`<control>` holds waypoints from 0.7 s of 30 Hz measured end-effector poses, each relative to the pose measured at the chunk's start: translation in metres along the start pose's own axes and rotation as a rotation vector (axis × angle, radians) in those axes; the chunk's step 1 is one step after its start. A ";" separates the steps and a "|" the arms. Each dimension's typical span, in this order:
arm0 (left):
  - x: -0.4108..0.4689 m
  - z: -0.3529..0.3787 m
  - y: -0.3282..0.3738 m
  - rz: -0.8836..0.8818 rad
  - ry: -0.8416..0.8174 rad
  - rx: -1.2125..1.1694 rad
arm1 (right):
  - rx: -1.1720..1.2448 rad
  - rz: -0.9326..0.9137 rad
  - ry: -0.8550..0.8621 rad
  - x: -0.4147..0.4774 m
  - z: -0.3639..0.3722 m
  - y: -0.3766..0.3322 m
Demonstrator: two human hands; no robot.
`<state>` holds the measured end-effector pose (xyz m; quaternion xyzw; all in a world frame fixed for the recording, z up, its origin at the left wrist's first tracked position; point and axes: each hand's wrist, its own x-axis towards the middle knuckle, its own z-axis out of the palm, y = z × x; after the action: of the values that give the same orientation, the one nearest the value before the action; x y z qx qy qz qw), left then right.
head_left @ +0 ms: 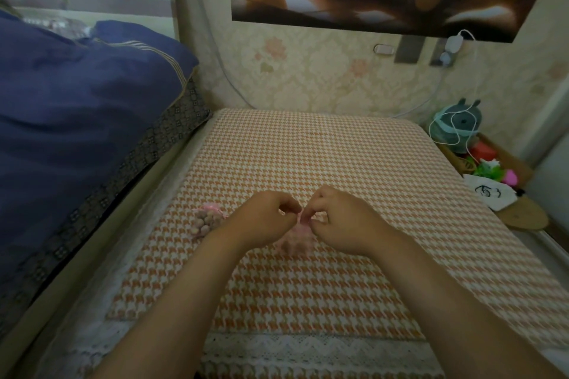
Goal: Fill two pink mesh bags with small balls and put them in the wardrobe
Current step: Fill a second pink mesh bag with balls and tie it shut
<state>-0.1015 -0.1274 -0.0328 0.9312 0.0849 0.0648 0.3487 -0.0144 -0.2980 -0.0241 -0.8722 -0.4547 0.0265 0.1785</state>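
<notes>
One pink mesh bag (207,221) full of small pale balls lies on the orange houndstooth cushion (338,157), just left of my left wrist, its neck drawn together. A second pink mesh bag (298,235) with balls inside rests between my two hands. My left hand (267,218) and my right hand (341,218) each pinch the pink drawstring at that bag's top, fingertips almost touching. The lower part of this bag is partly hidden by my hands and blurred.
A dark blue quilt (77,120) on a bed rises along the left. A wallpapered wall with a poster stands behind the cushion. At the right, a wooden box (492,169) holds a plush toy, coloured items and a white cable. White lace trim edges the front.
</notes>
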 end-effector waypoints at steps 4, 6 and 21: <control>0.001 0.002 -0.002 -0.010 0.008 -0.006 | 0.197 0.038 0.063 0.002 -0.001 0.007; 0.001 0.002 -0.002 -0.016 0.011 0.000 | 0.253 0.093 0.152 0.003 -0.003 0.013; 0.000 0.001 -0.001 -0.025 0.037 -0.016 | -0.114 0.153 -0.024 0.018 0.030 0.028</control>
<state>-0.1017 -0.1272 -0.0347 0.9259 0.1024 0.0780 0.3553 0.0118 -0.2892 -0.0591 -0.9127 -0.3896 0.0244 0.1205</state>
